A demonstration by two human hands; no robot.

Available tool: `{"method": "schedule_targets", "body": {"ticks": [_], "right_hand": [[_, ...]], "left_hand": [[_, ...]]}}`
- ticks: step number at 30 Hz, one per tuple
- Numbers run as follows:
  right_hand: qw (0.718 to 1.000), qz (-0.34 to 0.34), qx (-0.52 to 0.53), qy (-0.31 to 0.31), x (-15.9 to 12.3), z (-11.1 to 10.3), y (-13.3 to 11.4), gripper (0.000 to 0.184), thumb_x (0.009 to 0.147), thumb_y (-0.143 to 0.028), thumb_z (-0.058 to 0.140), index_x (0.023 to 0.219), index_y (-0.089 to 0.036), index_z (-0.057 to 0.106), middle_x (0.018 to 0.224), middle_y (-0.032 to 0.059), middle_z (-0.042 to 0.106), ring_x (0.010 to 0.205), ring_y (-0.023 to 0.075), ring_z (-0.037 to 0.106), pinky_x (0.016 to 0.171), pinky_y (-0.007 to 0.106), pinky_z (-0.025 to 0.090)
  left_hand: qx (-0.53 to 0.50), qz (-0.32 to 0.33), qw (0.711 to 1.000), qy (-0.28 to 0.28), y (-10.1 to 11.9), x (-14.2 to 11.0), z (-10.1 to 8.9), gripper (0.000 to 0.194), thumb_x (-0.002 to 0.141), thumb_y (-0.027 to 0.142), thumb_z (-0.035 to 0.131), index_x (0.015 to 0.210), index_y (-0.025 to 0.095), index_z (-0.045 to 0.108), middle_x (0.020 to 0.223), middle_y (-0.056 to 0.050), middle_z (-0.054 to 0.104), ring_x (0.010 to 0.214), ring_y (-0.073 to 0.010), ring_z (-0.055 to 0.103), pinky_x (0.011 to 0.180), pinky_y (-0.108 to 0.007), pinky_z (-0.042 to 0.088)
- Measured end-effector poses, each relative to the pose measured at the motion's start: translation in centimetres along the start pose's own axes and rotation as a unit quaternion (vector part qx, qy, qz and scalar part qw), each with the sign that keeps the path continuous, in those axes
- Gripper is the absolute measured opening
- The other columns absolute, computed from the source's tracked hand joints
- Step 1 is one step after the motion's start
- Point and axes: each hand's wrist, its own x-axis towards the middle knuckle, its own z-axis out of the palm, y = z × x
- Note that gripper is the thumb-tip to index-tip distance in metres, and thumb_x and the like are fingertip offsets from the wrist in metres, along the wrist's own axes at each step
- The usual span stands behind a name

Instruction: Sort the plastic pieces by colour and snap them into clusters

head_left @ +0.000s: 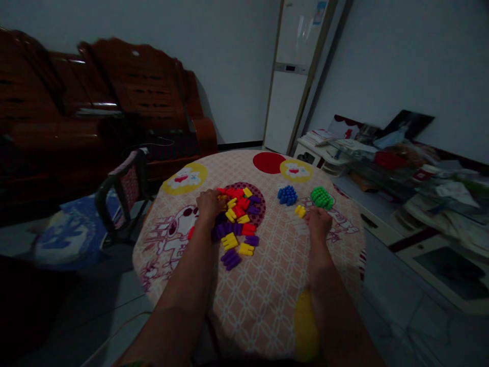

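My left hand point(209, 204) reaches to the left edge of a loose pile of plastic building blocks. Its fingers curl down among them, and what they grip is hidden. The pile mixes red blocks point(241, 205), yellow blocks point(229, 241) and purple blocks point(231, 259). To the right, my right hand point(320, 221) is closed low over the table, with a small yellow block point(300, 210) at its fingertips. Beyond that hand lies a cluster of green blocks point(322, 198). A cluster of blue blocks point(287, 194) sits between it and the pile.
A patterned cloth covers the round table point(267, 285). Wooden seating point(141, 86) lines the left wall, with a small chair point(122, 193) close to the table. At the back stands a tall white cabinet unit point(288, 76). A cluttered low cabinet point(382, 168) runs along the right.
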Motion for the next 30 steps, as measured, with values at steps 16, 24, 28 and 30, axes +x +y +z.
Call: {"method": "schedule_targets", "body": {"ticks": [16,24,28,30], "right_hand": [[0.996,0.061,0.072,-0.002,-0.4,-0.3,-1.1,0.032,0.079,-0.043,0.053,0.076,-0.017,0.072,0.055,0.0026,0.066,0.051,0.0184,0.061,0.054,0.027,0.047],[0.995,0.063,0.083,0.002,-0.3,0.0,-1.0,0.030,0.079,-0.043,0.053,0.076,-0.018,0.069,0.053,0.0003,0.064,0.046,0.0157,0.058,0.048,0.024,0.044],[0.994,0.064,0.091,0.007,-0.1,0.3,-0.7,0.028,0.079,-0.043,0.053,0.074,-0.019,0.067,0.052,-0.0018,0.062,0.048,0.0159,0.059,0.049,0.023,0.044],[0.992,0.065,0.108,0.011,-0.1,0.4,-0.6,0.027,0.079,-0.042,0.053,0.073,-0.020,0.066,0.054,-0.0015,0.063,0.048,0.0159,0.059,0.048,0.023,0.044]], "left_hand": [[-0.078,-0.009,0.996,-0.030,-0.3,-0.8,-0.9,0.035,0.080,0.027,0.065,0.114,0.023,0.073,0.113,-0.011,0.073,0.105,-0.0302,0.066,0.087,-0.036,0.050],[-0.231,0.021,0.971,0.055,3.3,-1.3,-2.9,0.039,0.077,0.021,0.061,0.115,0.018,0.072,0.094,-0.006,0.072,0.086,-0.0213,0.066,0.082,-0.031,0.050],[-0.308,0.128,0.943,0.017,8.6,-3.7,-1.8,0.034,0.076,0.020,0.064,0.109,0.017,0.072,0.088,-0.003,0.071,0.079,-0.0172,0.064,0.076,-0.028,0.050],[-0.319,0.181,0.930,-0.030,11.3,-5.1,-0.9,0.031,0.076,0.017,0.065,0.107,0.017,0.071,0.086,-0.003,0.071,0.076,-0.0157,0.064,0.073,-0.026,0.049]]}}
